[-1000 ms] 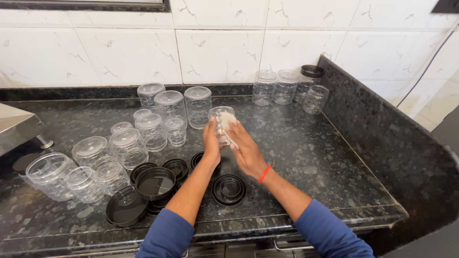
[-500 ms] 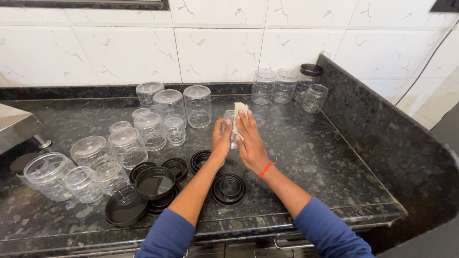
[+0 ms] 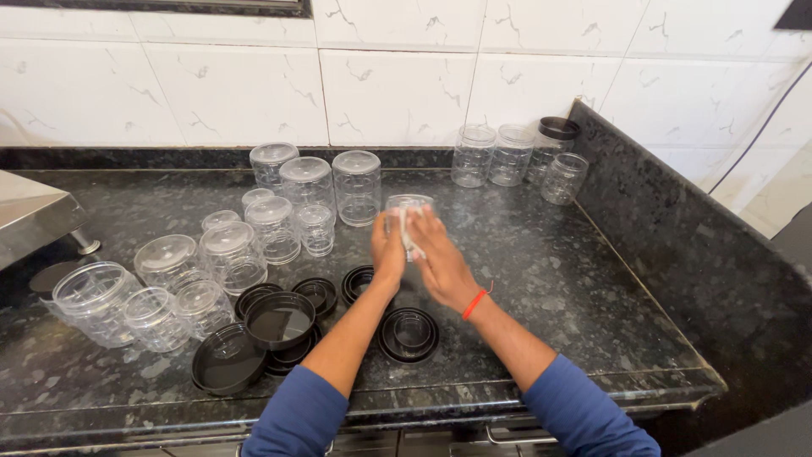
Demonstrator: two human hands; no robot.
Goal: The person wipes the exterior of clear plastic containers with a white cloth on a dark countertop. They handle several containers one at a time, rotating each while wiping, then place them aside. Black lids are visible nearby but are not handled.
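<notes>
A small clear plastic jar is held above the dark granite counter. My left hand grips its left side. My right hand, with a red band at the wrist, presses a white cloth against the jar's right side. Only a strip of the cloth shows between my palms. Both arms wear blue sleeves.
Several upturned clear jars stand at the left and back. More clear jars stand upright at the back right corner. Black lids lie in stacks near the front edge, one stack under my arms. A steel appliance sits at far left.
The cloth stuck up above the jar half a second ago; it is tucked down between my hands now. Both hands have turned around the jar and stayed in place.
</notes>
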